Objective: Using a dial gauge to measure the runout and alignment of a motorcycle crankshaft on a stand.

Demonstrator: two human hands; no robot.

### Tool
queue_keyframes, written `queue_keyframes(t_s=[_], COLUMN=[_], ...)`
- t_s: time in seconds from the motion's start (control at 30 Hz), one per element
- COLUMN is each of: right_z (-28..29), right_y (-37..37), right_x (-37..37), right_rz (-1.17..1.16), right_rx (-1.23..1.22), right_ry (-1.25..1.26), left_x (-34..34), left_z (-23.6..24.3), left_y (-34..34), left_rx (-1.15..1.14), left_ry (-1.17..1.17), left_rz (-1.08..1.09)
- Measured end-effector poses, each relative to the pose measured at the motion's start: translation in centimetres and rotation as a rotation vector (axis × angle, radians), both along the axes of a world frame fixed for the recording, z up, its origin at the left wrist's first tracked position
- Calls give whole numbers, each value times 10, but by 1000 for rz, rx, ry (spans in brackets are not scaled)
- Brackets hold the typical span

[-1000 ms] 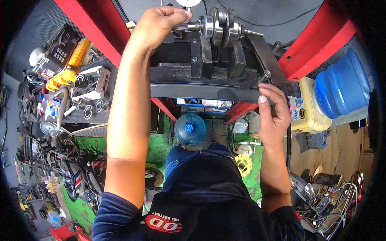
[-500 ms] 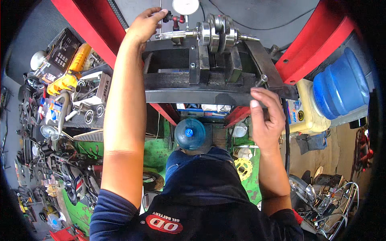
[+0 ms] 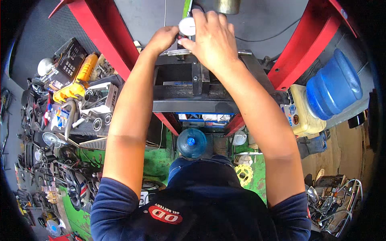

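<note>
Between the curled left hand (image 3: 164, 39) and spread right hand (image 3: 216, 43) sits a dial gauge (image 3: 186, 26), both grips unclear.

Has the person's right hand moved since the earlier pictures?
Yes: the bare right hand has gone forward and leftward, from the near right of the black metal frame to the round white-faced dial gauge.

The metal stand (image 3: 193, 106) is black, flanked by red posts (image 3: 106, 36). Over its far side, the dial gauge (image 3: 186, 26) has a white face. Right of it are a blue jug (image 3: 333, 88) and a pale yellow can (image 3: 309, 112); left of it, a dark mesh-patterned panel (image 3: 60, 26). On its near side are a translucent blue bottle (image 3: 191, 148), yellow disc (image 3: 239, 174), green floor (image 3: 157, 160) and navy shirt (image 3: 213, 201) with red-and-white print.
</note>
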State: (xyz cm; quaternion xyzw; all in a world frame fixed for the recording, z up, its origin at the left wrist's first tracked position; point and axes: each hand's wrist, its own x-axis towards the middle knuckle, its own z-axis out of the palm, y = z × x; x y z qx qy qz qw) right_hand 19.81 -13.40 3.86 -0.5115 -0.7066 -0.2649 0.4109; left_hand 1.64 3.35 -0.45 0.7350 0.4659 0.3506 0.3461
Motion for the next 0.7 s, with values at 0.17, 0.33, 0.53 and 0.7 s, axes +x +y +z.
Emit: queue_keyframes(t_s=[0.17,0.33,0.53,0.7], right_z=[2,-3,-2,19], right_y=[11,19,27,10], right_x=[3,5,6,3], right_rz=[-64,-20,24,75], right_rx=[-150,-112,-88,-307], right_ry=[-25,-41,-80,-14], left_x=[5,12,2,10], left_z=[4,8,-1,15], left_y=[-1,-7,17,4], left_rx=[194,252,737,446], left_ry=[239,355,805,717], left_rz=[53,106,-22,-71])
